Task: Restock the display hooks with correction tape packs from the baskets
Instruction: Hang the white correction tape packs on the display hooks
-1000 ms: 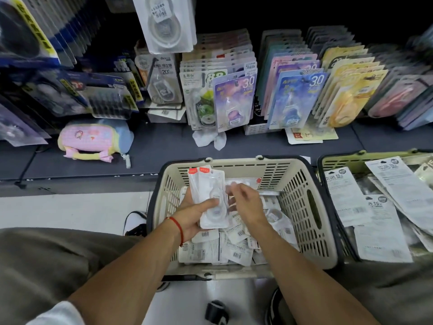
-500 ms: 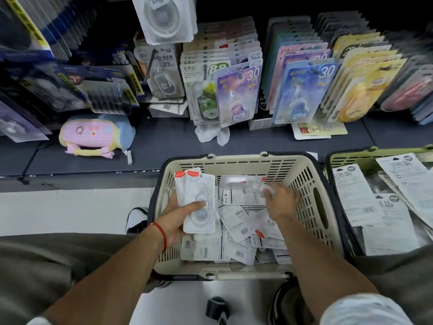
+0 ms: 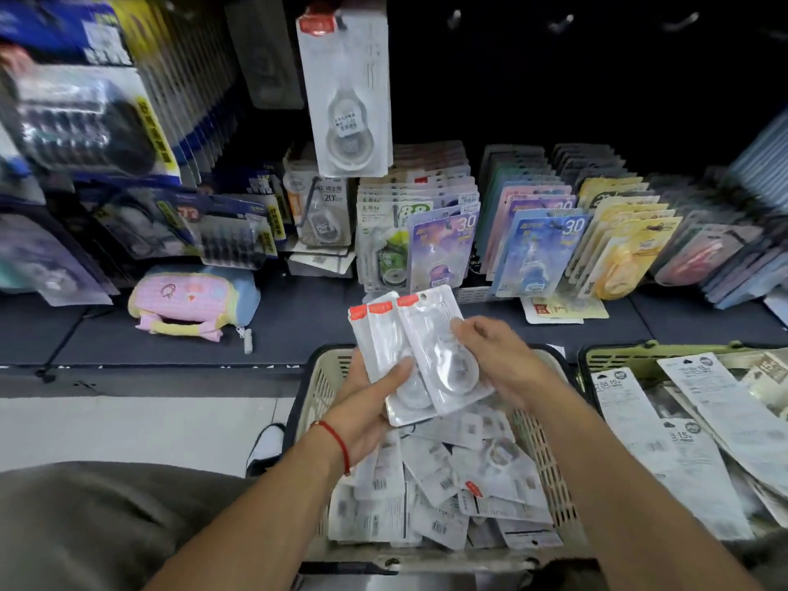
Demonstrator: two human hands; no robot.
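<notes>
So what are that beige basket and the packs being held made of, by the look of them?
Beige basket: looks like rigid moulded plastic, matte, with slotted lattice walls. Packs in the left hand: likely glossy clear plastic blisters on white card, judging by the glare.

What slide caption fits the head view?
Both hands, left hand and right hand, hold a fan of correction tape packs above the beige basket.

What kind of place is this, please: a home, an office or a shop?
Most likely a stationery aisle in a shop. Rows of carded correction tape packs stand in the display, one white pack hangs on a hook above, and a shopping basket on the floor holds more packs. Both hands grip a small stack.
</notes>
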